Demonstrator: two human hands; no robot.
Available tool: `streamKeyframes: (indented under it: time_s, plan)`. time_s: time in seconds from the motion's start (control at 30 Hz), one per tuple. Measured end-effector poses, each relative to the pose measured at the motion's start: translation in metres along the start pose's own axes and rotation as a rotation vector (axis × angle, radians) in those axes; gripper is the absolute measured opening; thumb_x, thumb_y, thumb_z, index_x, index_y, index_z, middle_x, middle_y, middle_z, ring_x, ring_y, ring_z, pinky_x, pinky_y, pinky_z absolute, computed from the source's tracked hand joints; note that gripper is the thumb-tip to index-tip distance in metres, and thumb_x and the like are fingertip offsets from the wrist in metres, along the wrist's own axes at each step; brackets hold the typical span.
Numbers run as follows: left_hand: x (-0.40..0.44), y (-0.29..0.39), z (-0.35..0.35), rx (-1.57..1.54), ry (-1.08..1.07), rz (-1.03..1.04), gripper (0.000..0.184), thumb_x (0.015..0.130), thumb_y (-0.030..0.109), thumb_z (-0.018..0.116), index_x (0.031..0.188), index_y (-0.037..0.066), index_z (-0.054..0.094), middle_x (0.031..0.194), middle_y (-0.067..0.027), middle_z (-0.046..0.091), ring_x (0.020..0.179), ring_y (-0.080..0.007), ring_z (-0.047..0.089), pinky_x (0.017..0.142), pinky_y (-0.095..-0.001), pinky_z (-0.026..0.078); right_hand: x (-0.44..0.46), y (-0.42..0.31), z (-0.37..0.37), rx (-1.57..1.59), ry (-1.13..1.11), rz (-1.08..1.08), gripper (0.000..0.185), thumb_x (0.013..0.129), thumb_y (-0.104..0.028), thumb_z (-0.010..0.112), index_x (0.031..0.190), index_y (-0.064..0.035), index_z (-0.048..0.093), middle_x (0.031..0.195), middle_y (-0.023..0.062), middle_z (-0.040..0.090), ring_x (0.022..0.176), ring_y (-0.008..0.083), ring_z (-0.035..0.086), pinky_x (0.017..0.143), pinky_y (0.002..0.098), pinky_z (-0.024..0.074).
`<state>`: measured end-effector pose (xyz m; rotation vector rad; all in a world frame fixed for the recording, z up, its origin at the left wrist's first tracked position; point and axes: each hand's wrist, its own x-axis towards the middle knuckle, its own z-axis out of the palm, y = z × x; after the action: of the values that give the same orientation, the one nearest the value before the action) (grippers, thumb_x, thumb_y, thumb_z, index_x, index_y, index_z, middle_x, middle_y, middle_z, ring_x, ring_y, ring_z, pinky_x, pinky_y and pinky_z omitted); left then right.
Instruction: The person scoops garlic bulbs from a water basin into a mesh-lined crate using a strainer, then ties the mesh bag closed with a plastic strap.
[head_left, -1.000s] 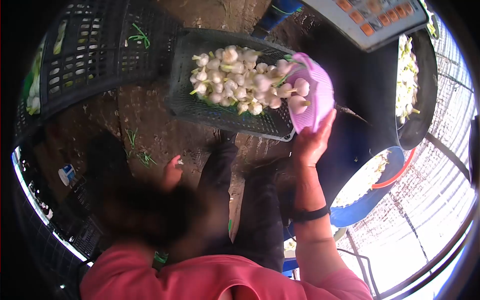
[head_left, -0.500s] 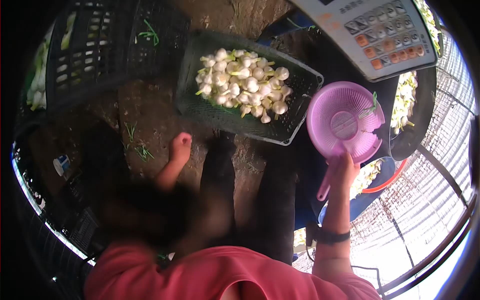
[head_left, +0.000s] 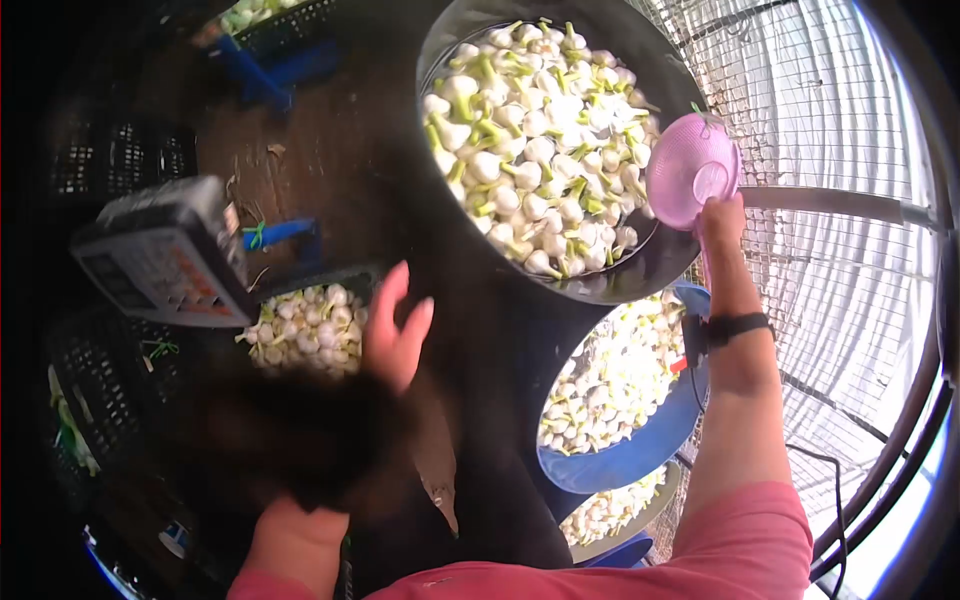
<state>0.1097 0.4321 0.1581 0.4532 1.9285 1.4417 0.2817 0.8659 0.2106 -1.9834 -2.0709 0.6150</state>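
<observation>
My right hand (head_left: 722, 222) is closed on the handle of a pink plastic colander (head_left: 690, 165), holding it at the right rim of a large black tub (head_left: 680, 265). The colander's bowl is tilted, and I see no bulbs in it. Inside the tub lie many garlic bulbs (head_left: 540, 150) with short green stems, some in water. Nothing is in my left hand (head_left: 396, 330), whose fingers are spread beside a crate of garlic bulbs (head_left: 310, 325). A dark blur covers part of my left forearm.
A scale's keypad and display unit (head_left: 165, 270) stands at the left, partly over the crate. Below the black tub are a blue tub (head_left: 640, 450) of garlic and another container of it. Dark crates (head_left: 95, 375) line the left; wire mesh (head_left: 840, 300) runs along the right.
My view has swung right, bringing the black tub to the top middle. My right hand has carried the colander to the tub's rim. My left hand has risen and its fingers have spread.
</observation>
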Motion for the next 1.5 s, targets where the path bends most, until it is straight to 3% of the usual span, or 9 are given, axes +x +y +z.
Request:
streamKeyframes:
  time_s: [0.07,0.17,0.3,0.33,0.4,0.47,0.73,0.93,1.5]
  plan:
    - [0.094,0.037,0.039,-0.052,0.324,-0.003,0.066,0.083,0.027,0.059,0.135,-0.001,0.03,0.132,-0.0253,0.039,0.124,-0.0307,0.039,0.102,-0.0365,0.03,0.039,0.015,0.021,-0.421,0.215,-0.136,0.053,0.078,-0.018,0.049,0.126,-0.0002,0.037,0.096,0.0276,0.06,0.086,0.0398,0.061,0.078,0.0448,0.0482]
    - [0.184,0.083,0.067,0.011,0.422,-0.048,0.065,0.084,0.028,0.055,0.135,-0.002,0.027,0.129,-0.0277,0.041,0.121,-0.0348,0.042,0.1,-0.0373,0.033,0.066,0.034,0.068,-0.373,0.157,-0.075,0.069,0.077,-0.02,0.052,0.138,-0.0073,0.021,0.099,0.0255,0.061,0.09,0.0394,0.06,0.08,0.0453,0.0472]
    - [0.201,0.081,0.086,0.392,0.576,-0.136,0.059,0.079,0.015,0.05,0.131,-0.004,0.029,0.124,-0.0285,0.044,0.114,-0.0408,0.045,0.096,-0.0423,0.036,0.092,0.049,0.119,-0.175,-0.008,-0.103,0.058,0.074,-0.014,0.052,0.129,-0.006,0.037,0.097,0.025,0.061,0.091,0.0393,0.06,0.083,0.0426,0.0467]
    - [0.201,0.073,0.085,0.435,0.614,-0.053,0.058,0.076,0.011,0.048,0.13,-0.005,0.03,0.122,-0.0284,0.045,0.111,-0.042,0.046,0.095,-0.044,0.037,0.098,0.055,0.135,0.079,-0.101,-0.147,0.049,0.072,-0.009,0.052,0.12,-0.0042,0.048,0.09,0.0206,0.063,0.083,0.0332,0.063,0.076,0.0395,0.0496]
    - [0.209,0.069,0.088,0.473,0.62,-0.056,0.062,0.073,0.012,0.049,0.13,-0.005,0.03,0.123,-0.0281,0.045,0.112,-0.0414,0.046,0.096,-0.044,0.037,0.09,0.046,0.162,0.475,-0.401,0.209,0.041,0.07,-0.005,0.052,0.11,-0.0001,0.054,0.085,0.0142,0.062,0.074,0.0241,0.062,0.065,0.0344,0.0502]
    - [0.206,0.078,0.096,0.622,0.635,-0.088,0.063,0.073,0.016,0.05,0.13,-0.005,0.03,0.124,-0.0279,0.043,0.112,-0.0419,0.045,0.095,-0.0446,0.036,0.076,0.04,0.199,0.519,-0.44,0.165,0.03,0.069,-0.003,0.052,0.098,0.0022,0.056,0.071,0.0091,0.058,0.059,0.0186,0.057,0.054,0.0314,0.0473]
    - [0.206,0.075,0.085,0.733,0.63,-0.105,0.066,0.072,0.018,0.051,0.13,-0.004,0.029,0.126,-0.0273,0.042,0.113,-0.0415,0.043,0.095,-0.0447,0.035,0.022,-0.023,0.318,1.048,-0.631,0.467,0.018,0.068,-0.001,0.06,0.085,0.0047,0.059,0.076,0.0123,0.06,0.06,0.0215,0.057,0.05,0.0342,0.0477]
    - [0.206,0.075,0.088,0.723,0.627,-0.101,0.066,0.072,0.017,0.049,0.131,-0.005,0.028,0.128,-0.027,0.039,0.116,-0.0408,0.041,0.097,-0.0442,0.034,0.014,-0.033,0.284,1.078,-0.792,0.537,0.016,0.068,0.0,0.057,0.08,0.0088,0.054,0.068,0.0142,0.058,0.057,0.0252,0.058,0.046,0.0421,0.0512]
    - [0.209,0.064,0.084,0.311,0.64,-0.02,0.06,0.077,0.023,0.044,0.132,0.001,0.031,0.127,-0.0224,0.041,0.117,-0.037,0.041,0.097,-0.0434,0.034,-0.016,-0.032,0.161,1.191,-0.686,0.188,0.024,0.073,-0.001,0.054,0.094,0.0105,0.057,0.086,0.0142,0.063,0.074,0.022,0.063,0.067,0.0322,0.0511]
